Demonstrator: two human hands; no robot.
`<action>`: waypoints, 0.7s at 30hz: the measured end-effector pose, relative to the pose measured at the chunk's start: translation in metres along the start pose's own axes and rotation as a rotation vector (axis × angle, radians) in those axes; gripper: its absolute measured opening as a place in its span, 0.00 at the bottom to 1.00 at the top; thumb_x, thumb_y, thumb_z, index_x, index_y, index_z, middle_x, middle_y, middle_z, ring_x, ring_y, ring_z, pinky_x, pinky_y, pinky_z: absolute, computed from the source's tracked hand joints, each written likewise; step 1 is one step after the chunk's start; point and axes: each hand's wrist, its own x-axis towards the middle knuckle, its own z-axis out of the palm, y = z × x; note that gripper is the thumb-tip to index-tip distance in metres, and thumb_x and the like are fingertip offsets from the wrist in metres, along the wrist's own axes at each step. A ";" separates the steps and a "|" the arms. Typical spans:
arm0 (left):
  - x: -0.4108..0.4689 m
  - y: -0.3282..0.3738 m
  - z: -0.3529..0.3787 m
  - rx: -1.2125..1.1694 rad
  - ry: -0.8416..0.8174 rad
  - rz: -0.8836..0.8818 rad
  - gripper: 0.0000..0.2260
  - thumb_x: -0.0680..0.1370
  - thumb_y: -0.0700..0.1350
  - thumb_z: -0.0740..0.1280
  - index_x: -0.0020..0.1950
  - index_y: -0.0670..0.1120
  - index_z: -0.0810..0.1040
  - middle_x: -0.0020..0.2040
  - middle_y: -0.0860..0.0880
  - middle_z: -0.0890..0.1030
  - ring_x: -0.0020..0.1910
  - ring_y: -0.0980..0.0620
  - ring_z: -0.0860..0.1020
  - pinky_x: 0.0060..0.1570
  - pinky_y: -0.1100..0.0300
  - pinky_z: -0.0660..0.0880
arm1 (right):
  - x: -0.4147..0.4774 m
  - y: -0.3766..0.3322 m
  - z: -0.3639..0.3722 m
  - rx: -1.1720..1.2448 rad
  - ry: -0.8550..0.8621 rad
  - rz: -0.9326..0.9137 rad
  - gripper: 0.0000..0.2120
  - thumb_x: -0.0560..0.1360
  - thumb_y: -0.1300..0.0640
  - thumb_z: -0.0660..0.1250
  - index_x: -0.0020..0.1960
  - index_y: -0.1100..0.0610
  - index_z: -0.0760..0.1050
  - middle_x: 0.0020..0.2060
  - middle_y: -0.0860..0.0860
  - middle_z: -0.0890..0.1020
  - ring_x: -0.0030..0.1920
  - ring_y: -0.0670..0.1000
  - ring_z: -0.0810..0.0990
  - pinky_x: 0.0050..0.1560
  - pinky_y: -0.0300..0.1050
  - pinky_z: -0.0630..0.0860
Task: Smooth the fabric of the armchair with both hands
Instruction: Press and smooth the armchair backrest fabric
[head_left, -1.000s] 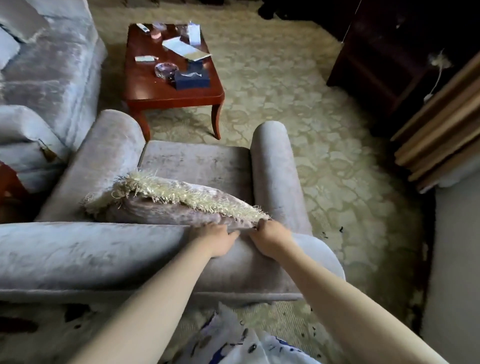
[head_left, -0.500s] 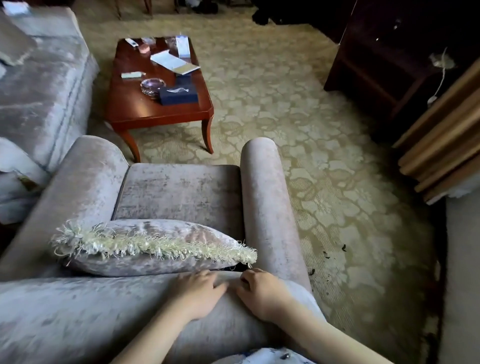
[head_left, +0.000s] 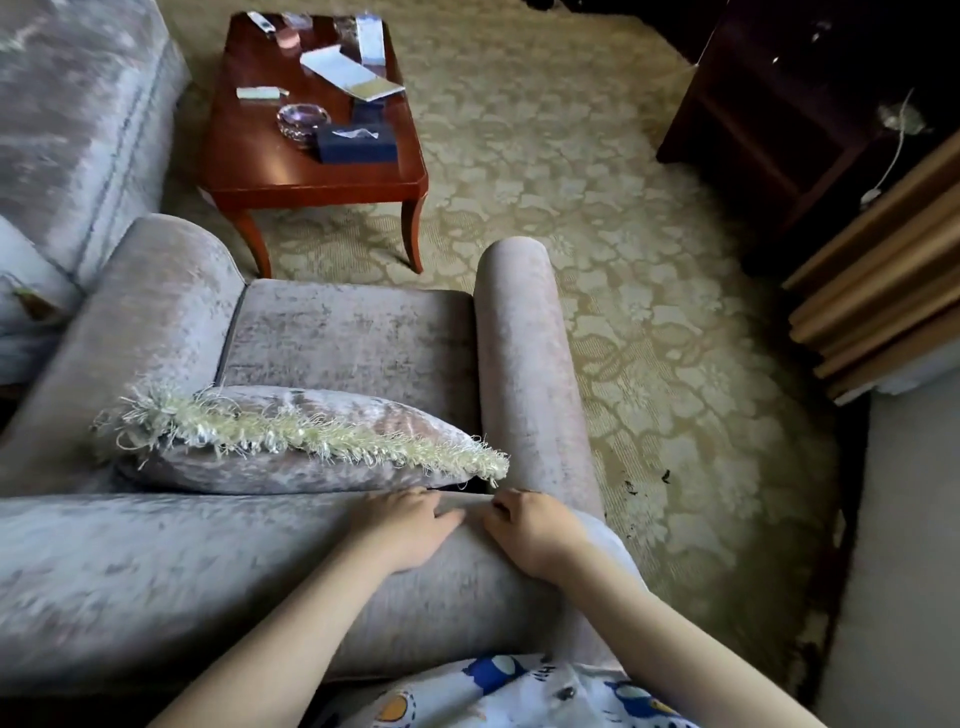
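**Hands on the armchair backrest**

Where the fringed cushion (head_left: 291, 441) lies just beyond the fingertips, the left hand (head_left: 410, 530) rests palm-down on the armchair (head_left: 156, 571) back top, fingers together and extended. Just beside it, the right hand (head_left: 530, 530) has its fingers curled, apparently pinching a fabric ridge.

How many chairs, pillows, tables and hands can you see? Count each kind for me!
Armchair: 1
Fringed pillow: 1
Sofa beside it: 1
Red wooden table: 1
Hands: 2, the left hand and the right hand, both resting on the armchair's back
Total: 6
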 end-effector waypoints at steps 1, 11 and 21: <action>-0.003 0.001 0.002 0.006 0.004 -0.002 0.28 0.78 0.64 0.47 0.73 0.51 0.64 0.76 0.49 0.59 0.75 0.49 0.53 0.70 0.48 0.54 | -0.001 0.001 0.001 -0.006 0.001 0.000 0.19 0.77 0.44 0.54 0.50 0.57 0.75 0.53 0.57 0.81 0.55 0.59 0.78 0.51 0.49 0.72; 0.008 0.003 -0.012 -0.089 0.003 -0.047 0.29 0.77 0.65 0.50 0.73 0.52 0.64 0.76 0.46 0.60 0.73 0.44 0.60 0.68 0.49 0.57 | 0.015 0.001 -0.014 0.008 0.006 0.005 0.15 0.75 0.46 0.57 0.45 0.57 0.74 0.50 0.57 0.82 0.53 0.60 0.78 0.48 0.48 0.73; -0.007 0.012 -0.015 -0.068 0.050 -0.002 0.26 0.79 0.62 0.49 0.72 0.50 0.66 0.73 0.45 0.64 0.71 0.45 0.63 0.68 0.49 0.58 | -0.015 0.003 -0.028 -0.016 0.023 0.006 0.18 0.79 0.48 0.55 0.61 0.55 0.75 0.60 0.56 0.80 0.61 0.58 0.76 0.60 0.50 0.73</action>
